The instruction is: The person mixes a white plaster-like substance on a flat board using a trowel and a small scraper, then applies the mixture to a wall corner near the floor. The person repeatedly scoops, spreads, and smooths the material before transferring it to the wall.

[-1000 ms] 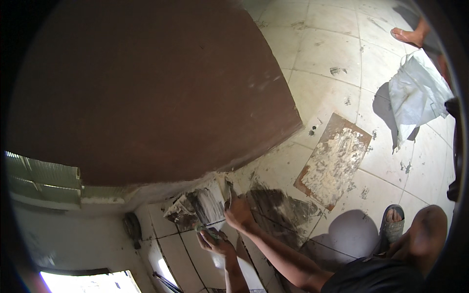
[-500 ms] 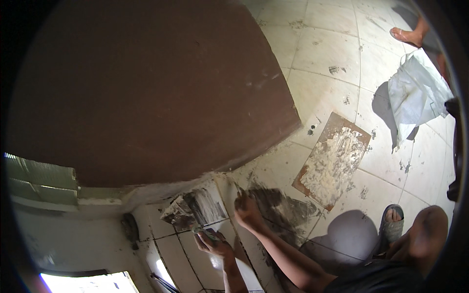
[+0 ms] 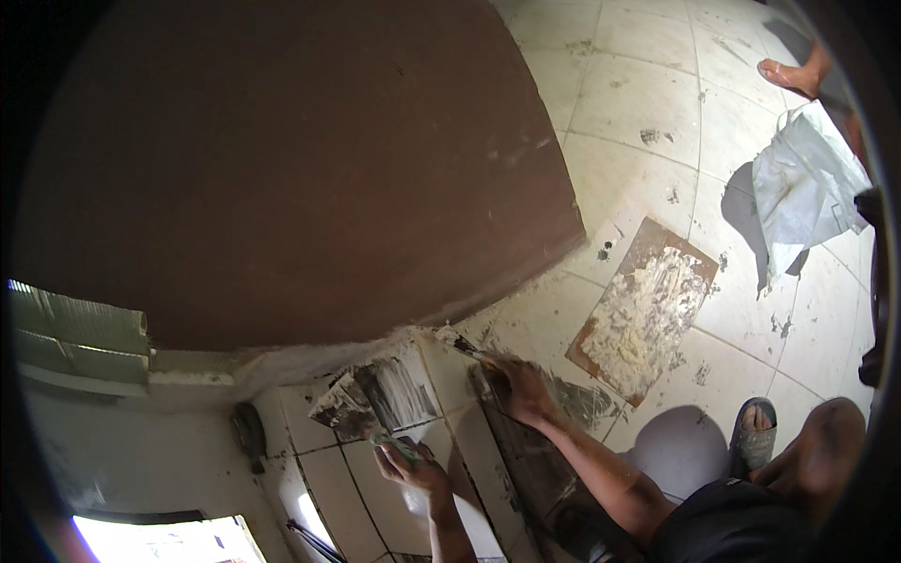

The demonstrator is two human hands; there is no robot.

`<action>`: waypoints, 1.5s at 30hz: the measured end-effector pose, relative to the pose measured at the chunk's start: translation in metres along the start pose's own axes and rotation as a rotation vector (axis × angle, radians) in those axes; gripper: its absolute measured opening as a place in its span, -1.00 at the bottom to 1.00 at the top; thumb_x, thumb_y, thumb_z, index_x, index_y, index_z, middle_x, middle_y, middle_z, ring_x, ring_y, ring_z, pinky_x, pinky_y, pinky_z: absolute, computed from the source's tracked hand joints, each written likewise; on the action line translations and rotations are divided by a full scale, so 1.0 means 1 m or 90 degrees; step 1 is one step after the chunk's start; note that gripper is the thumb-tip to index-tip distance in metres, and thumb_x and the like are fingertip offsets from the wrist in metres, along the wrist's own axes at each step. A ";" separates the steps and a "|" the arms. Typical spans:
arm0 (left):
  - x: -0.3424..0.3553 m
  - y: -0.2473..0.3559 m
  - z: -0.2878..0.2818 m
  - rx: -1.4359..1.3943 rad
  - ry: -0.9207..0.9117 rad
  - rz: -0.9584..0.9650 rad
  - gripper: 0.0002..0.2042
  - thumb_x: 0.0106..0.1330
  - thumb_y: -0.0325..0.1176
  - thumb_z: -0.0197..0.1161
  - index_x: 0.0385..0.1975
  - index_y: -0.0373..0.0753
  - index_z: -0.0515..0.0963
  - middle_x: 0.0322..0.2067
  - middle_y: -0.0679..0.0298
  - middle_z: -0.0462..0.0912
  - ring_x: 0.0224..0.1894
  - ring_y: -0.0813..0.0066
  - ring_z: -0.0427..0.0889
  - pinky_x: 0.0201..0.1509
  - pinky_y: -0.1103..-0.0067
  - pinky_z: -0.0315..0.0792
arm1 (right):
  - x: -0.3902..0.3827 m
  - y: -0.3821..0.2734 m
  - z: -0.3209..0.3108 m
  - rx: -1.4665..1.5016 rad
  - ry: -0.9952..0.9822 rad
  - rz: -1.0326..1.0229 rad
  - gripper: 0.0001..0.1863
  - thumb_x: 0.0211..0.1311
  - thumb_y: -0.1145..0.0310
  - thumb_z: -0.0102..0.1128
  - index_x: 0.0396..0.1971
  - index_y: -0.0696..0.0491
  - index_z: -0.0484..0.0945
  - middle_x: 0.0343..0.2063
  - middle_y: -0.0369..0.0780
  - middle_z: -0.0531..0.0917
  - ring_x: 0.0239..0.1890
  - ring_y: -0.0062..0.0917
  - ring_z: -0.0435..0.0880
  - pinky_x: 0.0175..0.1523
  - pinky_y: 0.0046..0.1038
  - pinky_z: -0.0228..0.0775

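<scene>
My left hand (image 3: 408, 464) grips the green handle of a wide putty knife (image 3: 343, 408), whose blade is smeared with pale and dark paste and lies over the tiled ledge (image 3: 375, 497), beside a white-smeared patch. My right hand (image 3: 516, 394) is closed on a narrower putty knife (image 3: 465, 342), its messy tip at the corner where the brown wall (image 3: 328, 178) meets the tiles. A flat board (image 3: 643, 310) coated with cream paste lies on the floor to the right of my right hand.
A crumpled white sack (image 3: 802, 188) lies at the right, near another person's bare foot (image 3: 788, 75). My slippered foot (image 3: 754, 432) and knee are at the lower right. Pale tiled floor (image 3: 638, 103) has dark smudges. A dark object (image 3: 249, 436) and a bright opening (image 3: 160, 540) are at the left.
My right hand has moved right, its knife now angled toward the upper left with its tip at the wall's bottom edge. My left hand stays nearly in place.
</scene>
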State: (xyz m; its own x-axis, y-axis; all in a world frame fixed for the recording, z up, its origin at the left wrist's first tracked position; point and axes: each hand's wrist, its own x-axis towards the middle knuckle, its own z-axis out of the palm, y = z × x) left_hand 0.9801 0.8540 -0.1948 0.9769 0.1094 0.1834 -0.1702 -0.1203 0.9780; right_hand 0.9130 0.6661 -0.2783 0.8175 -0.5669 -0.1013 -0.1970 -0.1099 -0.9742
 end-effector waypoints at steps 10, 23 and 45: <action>-0.002 0.009 0.007 0.005 0.032 -0.030 -0.57 0.56 -0.10 -0.04 0.22 -0.28 0.40 -0.51 0.34 0.40 -0.58 0.68 0.35 -0.66 0.70 0.20 | -0.004 -0.035 0.071 0.106 0.054 0.144 -0.55 0.38 0.41 0.06 0.25 0.09 0.47 -0.12 0.12 0.67 -0.03 0.01 0.66 0.09 -0.13 0.47; -0.002 0.010 0.008 0.057 0.003 0.029 -0.61 0.55 -0.12 -0.04 0.12 -0.32 0.44 -0.53 0.32 0.42 -0.62 0.65 0.33 -0.69 0.68 0.19 | -0.002 -0.036 0.061 0.114 0.063 0.035 -0.51 0.41 0.37 0.00 0.31 0.08 0.41 -0.08 0.17 0.63 -0.05 0.12 0.62 0.06 -0.03 0.46; -0.014 0.029 0.002 -0.059 -0.065 0.055 -0.70 0.53 -0.09 0.06 -0.27 -0.22 0.44 -0.59 0.36 0.41 -0.70 0.66 0.28 -0.70 0.66 0.15 | 0.088 -0.152 -0.316 -0.626 -0.558 -0.065 -0.61 0.40 0.07 0.08 -0.27 0.09 0.73 -0.41 -0.15 0.75 -0.35 -0.41 0.69 -0.24 -0.28 0.47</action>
State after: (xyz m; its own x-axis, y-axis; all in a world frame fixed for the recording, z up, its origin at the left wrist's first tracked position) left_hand 0.9616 0.8468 -0.1694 0.9653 0.0017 0.2611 -0.2609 -0.0336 0.9648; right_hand 0.8437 0.3755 -0.0759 0.8561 0.1512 -0.4943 -0.1177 -0.8741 -0.4713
